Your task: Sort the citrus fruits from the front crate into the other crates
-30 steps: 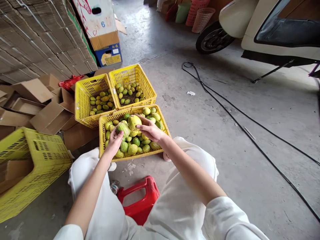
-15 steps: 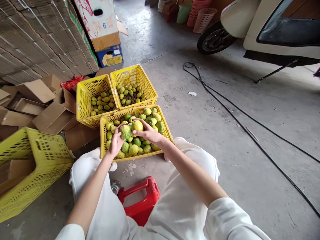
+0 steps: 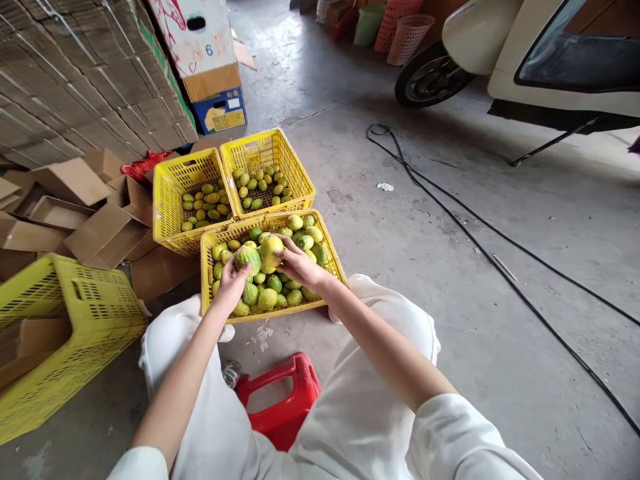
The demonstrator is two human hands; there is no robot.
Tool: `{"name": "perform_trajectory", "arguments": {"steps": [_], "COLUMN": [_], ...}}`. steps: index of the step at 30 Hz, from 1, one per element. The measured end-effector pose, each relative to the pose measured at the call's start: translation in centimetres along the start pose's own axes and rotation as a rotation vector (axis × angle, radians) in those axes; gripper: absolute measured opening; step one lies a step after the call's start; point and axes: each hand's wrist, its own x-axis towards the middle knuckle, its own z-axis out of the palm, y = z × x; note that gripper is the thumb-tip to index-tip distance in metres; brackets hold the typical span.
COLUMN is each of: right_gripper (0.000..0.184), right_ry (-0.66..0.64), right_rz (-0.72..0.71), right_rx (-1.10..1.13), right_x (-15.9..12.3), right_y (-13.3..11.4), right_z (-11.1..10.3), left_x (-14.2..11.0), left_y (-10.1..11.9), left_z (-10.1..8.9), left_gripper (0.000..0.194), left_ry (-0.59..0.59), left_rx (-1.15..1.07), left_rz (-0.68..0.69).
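Note:
My left hand (image 3: 231, 283) is closed around a green lemon (image 3: 249, 259). Beside it, my right hand (image 3: 299, 263) grips a yellower lemon (image 3: 271, 251), with fingers along its right side. The two fruits are held close together above the front yellow crate (image 3: 206, 267), which is full of green and yellow lemons (image 3: 267, 299). Behind stand two more yellow crates, the back left one (image 3: 167, 200) and the back right one (image 3: 300, 177), each with smaller greenish-yellow fruit in the bottom. The fingers on the far sides of both held fruits are partly hidden.
A yellow-green crate (image 3: 105, 307) lies at the left beside loose cardboard boxes (image 3: 107, 230). A red plastic stool (image 3: 295, 400) and a clear bottle (image 3: 231, 374) sit between my legs. A black cable (image 3: 465, 227) crosses the floor towards a parked scooter (image 3: 480, 40).
Both held lemons have been turned in my fingers. The yellower one now stands more upright, and the green one has shifted slightly left. The crates have not moved.

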Motion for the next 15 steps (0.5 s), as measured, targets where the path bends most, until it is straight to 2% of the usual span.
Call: {"name": "perform_trajectory", "arguments": {"steps": [3,10,15], "right_gripper": [0.067,0.078,0.066], "right_ry": [-0.011,-0.023,0.023], "right_rz": [-0.046,-0.026,-0.018], "right_rx": [-0.019,0.011,0.030], "right_x": [-0.5,-0.5,0.1], "right_y": [0.1,0.4,0.2], "right_z": [0.4,0.8,0.3], "left_x": [0.0,-0.4,-0.3], "left_y": [-0.1,1.2,2.4], "left_z": [-0.2,0.2,0.6], "left_gripper": [0.069,0.060,0.062], "left_ry": [0.044,-0.108,-0.099], "left_rx": [0.020,-0.049,-0.099], "left_rz": [-0.023,-0.094,-0.083]}}
